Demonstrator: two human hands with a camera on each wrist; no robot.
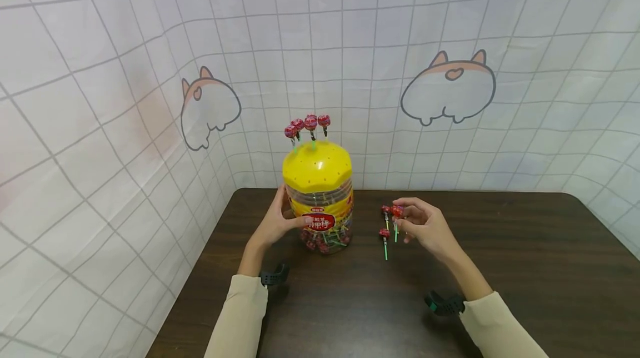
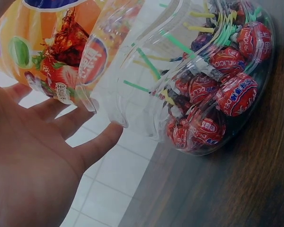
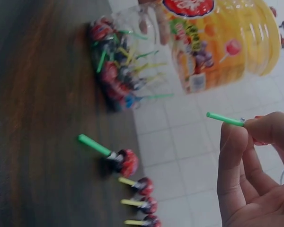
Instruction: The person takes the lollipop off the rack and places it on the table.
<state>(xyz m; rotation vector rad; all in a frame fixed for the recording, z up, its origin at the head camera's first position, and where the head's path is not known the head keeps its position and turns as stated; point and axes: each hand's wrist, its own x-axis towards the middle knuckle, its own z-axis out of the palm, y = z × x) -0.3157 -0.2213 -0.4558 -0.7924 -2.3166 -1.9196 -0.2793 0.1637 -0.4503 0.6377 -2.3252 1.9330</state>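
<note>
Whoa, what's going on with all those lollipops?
Someone's left hand is holding a candy jar, and their right hand is pinching one lollipop by its green stick. At least four lollipops stand stick-down in the jar's yellow lid. More lollipops are inside, and others lie on the table.

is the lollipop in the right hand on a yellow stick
No, the lollipop pinched in the right hand has a green stick, plain in the right wrist view.
</note>
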